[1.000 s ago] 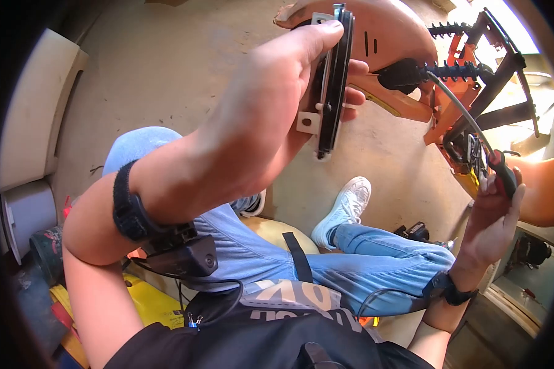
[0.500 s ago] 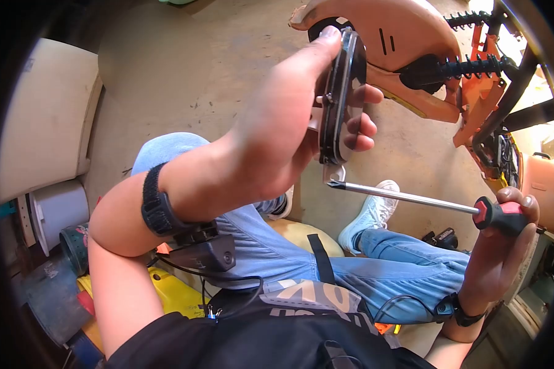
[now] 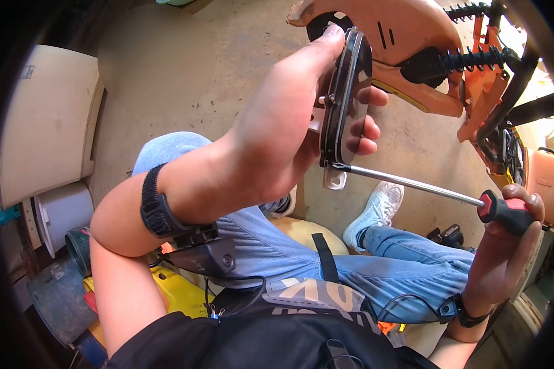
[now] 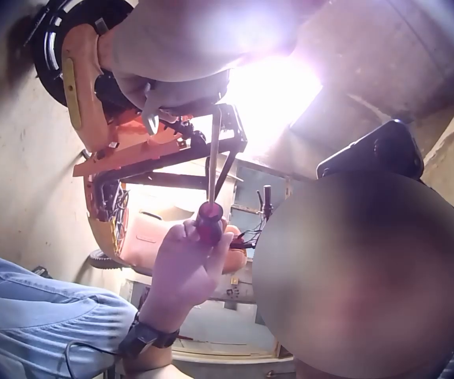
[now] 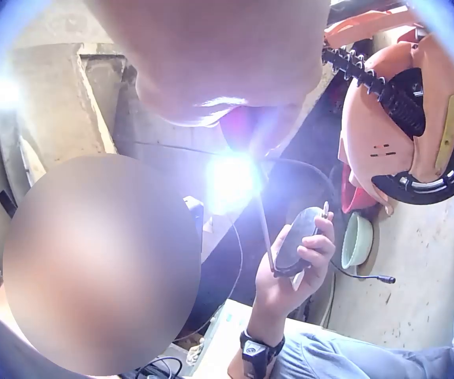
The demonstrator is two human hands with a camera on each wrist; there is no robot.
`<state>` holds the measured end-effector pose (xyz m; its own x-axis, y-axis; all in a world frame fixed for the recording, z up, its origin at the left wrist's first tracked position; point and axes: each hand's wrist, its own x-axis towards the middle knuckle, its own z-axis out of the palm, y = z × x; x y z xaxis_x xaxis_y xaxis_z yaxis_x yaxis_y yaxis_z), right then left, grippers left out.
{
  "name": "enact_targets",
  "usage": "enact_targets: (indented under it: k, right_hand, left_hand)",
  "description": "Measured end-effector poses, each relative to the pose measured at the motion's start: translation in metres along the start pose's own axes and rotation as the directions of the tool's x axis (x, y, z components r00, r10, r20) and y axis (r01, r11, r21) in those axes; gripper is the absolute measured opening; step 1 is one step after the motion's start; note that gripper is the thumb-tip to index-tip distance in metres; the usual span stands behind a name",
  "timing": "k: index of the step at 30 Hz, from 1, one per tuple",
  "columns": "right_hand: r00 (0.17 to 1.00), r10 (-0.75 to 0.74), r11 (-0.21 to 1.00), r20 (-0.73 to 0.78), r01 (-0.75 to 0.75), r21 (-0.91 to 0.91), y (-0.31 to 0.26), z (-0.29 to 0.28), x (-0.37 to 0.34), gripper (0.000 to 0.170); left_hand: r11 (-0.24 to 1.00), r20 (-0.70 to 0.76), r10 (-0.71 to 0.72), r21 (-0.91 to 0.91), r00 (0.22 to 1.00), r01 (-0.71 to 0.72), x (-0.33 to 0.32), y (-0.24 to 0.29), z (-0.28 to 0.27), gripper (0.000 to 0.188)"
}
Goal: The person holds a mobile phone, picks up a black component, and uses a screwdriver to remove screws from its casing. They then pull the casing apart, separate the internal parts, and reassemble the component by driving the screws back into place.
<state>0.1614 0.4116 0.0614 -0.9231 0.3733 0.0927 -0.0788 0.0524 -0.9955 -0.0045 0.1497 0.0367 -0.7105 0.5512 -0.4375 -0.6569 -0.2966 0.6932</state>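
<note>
Screwdriver (image 3: 429,189) in right hand (image 3: 502,257)

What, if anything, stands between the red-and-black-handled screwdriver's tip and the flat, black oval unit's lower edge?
Nothing visible: the screwdriver runs unobstructed from the right hand, its tip appearing to touch the unit beside a white bracket tab; the left hand grips higher.

In the head view I see an orange fender (image 3: 418,37) at upper right, black springs (image 3: 477,60) beside it, a cream panel (image 3: 52,117) at left and, below it, probably a white bucket (image 3: 71,212), though my feed is dim there. The right wrist view shows a green bowl (image 5: 356,243) on the floor (image 5: 405,268).
</note>
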Motion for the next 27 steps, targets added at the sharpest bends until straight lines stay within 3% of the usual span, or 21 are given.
enact_targets:
  k: [14,20,22,27]
  right_hand:
    - [0.999,-0.02,0.991,-0.026,0.016,-0.132,-0.001,0.011,0.001,0.044]
    - [1.0,0.001,0.973,0.03,0.006,-0.231,-0.004,0.012,-0.001,0.055]
    - [0.998,-0.06,0.915,0.023,0.064,-0.397,-0.002,0.02,-0.001,0.063]
    - [0.993,-0.003,0.926,0.12,0.048,-0.374,0.002,0.012,-0.002,0.071]
  left_hand:
    - [0.998,-0.009,0.018,0.059,1.0,-0.018,0.0,-0.004,-0.003,0.052]
    - [0.995,-0.095,0.05,0.089,0.994,-0.041,-0.001,-0.005,-0.005,0.054]
    - [0.996,-0.102,0.051,0.08,0.993,-0.043,0.0,-0.004,-0.006,0.053]
    - [0.995,-0.114,0.079,0.065,0.99,-0.072,0.0,-0.003,-0.009,0.051]
